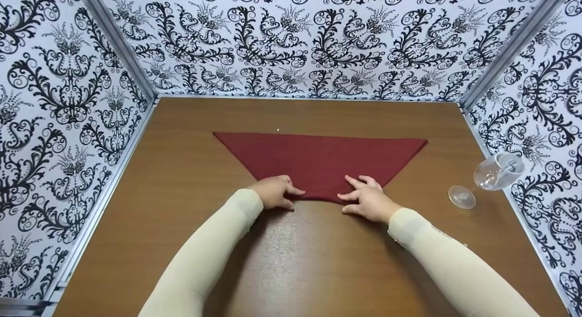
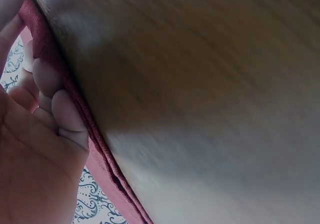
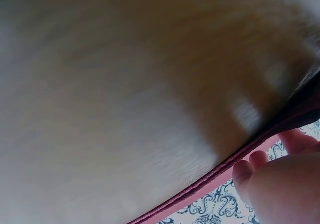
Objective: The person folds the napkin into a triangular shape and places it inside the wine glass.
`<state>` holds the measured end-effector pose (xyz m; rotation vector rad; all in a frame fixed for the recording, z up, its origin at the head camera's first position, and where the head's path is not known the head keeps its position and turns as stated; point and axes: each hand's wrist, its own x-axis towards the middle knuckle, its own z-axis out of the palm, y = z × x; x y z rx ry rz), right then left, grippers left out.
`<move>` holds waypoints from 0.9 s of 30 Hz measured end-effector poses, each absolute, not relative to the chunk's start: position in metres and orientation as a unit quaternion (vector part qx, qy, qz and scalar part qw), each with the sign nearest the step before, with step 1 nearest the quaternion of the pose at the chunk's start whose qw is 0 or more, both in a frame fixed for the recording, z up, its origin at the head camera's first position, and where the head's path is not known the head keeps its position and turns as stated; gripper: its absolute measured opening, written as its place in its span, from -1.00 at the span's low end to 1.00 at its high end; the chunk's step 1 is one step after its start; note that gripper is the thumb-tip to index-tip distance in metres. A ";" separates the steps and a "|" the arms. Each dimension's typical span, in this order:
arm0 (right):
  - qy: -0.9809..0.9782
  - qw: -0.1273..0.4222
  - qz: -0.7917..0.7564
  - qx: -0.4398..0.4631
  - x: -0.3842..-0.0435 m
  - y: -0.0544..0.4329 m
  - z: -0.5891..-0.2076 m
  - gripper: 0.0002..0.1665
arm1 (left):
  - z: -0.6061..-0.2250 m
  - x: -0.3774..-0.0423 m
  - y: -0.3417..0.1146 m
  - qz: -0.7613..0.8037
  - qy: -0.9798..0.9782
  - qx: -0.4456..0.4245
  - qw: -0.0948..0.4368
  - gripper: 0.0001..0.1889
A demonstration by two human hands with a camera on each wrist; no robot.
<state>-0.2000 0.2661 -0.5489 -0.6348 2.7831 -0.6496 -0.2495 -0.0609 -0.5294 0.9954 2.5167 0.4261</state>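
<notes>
A dark red cloth napkin (image 1: 318, 158) lies on the wooden table, its long straight edge at the back and its narrower edge toward me. At the near left corner, my left hand (image 1: 274, 192) touches the cloth, index finger along the edge and thumb just in front. My right hand (image 1: 370, 202) rests at the near right corner with fingers spread over the fabric. Bent fingers (image 2: 67, 112) lie against the layered napkin edge in the left wrist view. Only part of the right hand (image 3: 290, 184) shows beside the cloth in its wrist view.
On the right side of the brown table (image 1: 291, 262) a clear stemmed glass (image 1: 498, 171) stands near the side wall. Patterned black-and-white walls (image 1: 291, 44) enclose the back and both sides. A tiny white speck (image 1: 278, 130) lies behind the napkin.
</notes>
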 end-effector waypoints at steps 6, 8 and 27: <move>0.947 0.084 -0.221 -0.218 -0.202 0.263 -0.551 -0.54 | -0.531 -0.249 -0.059 0.145 0.907 0.350 0.185 -0.49; 0.947 0.079 -0.223 -0.217 -0.203 0.262 -0.551 -0.58 | -0.531 -0.249 -0.058 0.146 0.909 0.347 0.180 -0.52; 0.951 0.006 -0.229 -0.206 -0.203 0.254 -0.551 -0.81 | -0.529 -0.250 -0.061 0.201 0.925 0.276 0.168 -0.76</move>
